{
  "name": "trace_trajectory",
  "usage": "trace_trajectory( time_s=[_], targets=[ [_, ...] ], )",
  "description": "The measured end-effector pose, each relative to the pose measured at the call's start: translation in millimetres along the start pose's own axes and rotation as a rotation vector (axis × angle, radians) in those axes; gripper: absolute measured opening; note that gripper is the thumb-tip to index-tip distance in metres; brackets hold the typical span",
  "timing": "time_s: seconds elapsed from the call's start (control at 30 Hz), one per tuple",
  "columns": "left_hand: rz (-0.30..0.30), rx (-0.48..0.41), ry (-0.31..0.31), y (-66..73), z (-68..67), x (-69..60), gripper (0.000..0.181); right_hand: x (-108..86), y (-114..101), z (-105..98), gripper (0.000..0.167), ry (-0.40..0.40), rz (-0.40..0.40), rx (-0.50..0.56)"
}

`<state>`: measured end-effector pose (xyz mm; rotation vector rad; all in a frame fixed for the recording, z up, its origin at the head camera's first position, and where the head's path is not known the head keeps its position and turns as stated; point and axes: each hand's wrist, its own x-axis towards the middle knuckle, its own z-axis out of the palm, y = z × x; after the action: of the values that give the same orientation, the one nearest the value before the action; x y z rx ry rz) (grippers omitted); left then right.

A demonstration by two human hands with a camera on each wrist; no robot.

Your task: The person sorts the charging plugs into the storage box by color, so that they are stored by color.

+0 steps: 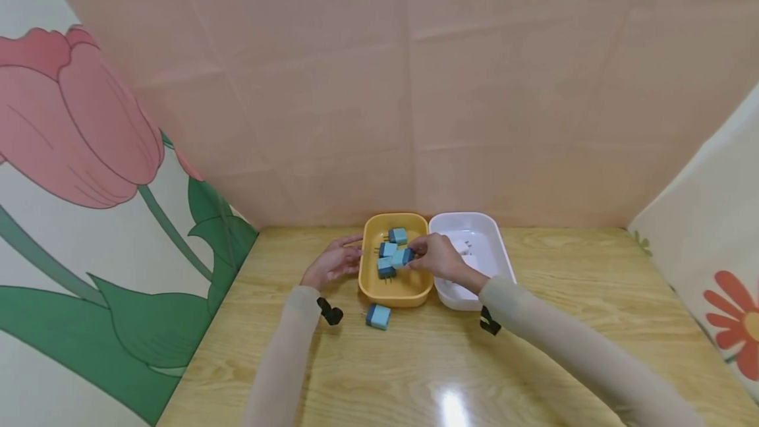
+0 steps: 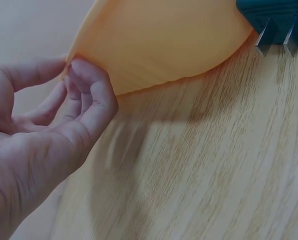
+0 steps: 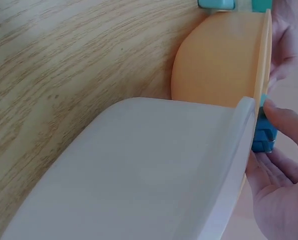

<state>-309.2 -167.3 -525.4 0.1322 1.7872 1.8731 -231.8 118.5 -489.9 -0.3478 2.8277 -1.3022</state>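
Note:
My right hand (image 1: 441, 259) pinches a two-tone blue charger plug (image 1: 401, 258) over the yellow tray (image 1: 394, 292). In the right wrist view the thumb and fingers hold that blue plug (image 3: 264, 134) beyond the tray rims. Several other blue charger plugs (image 1: 398, 236) with metal prongs lie in the yellow tray. At its left side, my left hand (image 1: 338, 261) holds the rim with curled fingers, seen close in the left wrist view against the tray wall (image 2: 154, 45). One more blue charger plug (image 1: 378, 316) lies on the table in front of the tray.
A white tray (image 1: 504, 252) stands against the yellow tray's right side, with white charger plugs (image 1: 470, 261) in it, partly hidden by my right hand. Both trays are on the wooden table (image 1: 569, 321), near the pink backdrop (image 1: 332, 117). Printed cloths flank both sides.

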Motion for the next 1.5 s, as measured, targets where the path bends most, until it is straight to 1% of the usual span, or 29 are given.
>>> trace_trajectory(
  time_s=[0.13, 0.27, 0.37, 0.6, 0.83, 1.0, 1.17, 1.5],
  targets=[
    [-0.003, 0.000, -0.002, 0.4, 1.4, -0.5, 0.055, -1.4, -1, -2, 0.046, -0.008, 0.008, -0.041],
    [-0.006, -0.004, -0.005, 0.4, 2.3, -0.2, 0.056, -2.6, -2, -4, 0.047, 0.015, -0.013, -0.080],
    [-0.006, -0.007, -0.003, -0.1, 2.3, 0.2, 0.055, -4.0, -3, -5, 0.042, 0.027, -0.019, -0.054],
    [0.000, -0.015, 0.011, -2.1, 1.5, 1.4, 0.054, -10.5, -7, -5, 0.032, 0.015, -0.018, 0.004],
    [0.000, -0.025, -0.007, -2.4, 1.2, 0.8, 0.056, -22.8, -16, 0, 0.032, -0.005, -0.020, 0.066],
    [0.000, -0.027, -0.022, -1.4, 0.6, 0.3, 0.056, -31.6, -22, 0, 0.029, -0.009, -0.044, 0.067],
    [0.006, -0.033, -0.020, -1.0, 0.4, -0.7, 0.055, -37.6, -26, 1, 0.033, -0.005, -0.056, 0.085],
    [0.007, -0.032, -0.019, -1.1, 0.4, -3.8, 0.055, -53.7, -37, 5, 0.031, -0.005, -0.086, 0.155]
  ],
)
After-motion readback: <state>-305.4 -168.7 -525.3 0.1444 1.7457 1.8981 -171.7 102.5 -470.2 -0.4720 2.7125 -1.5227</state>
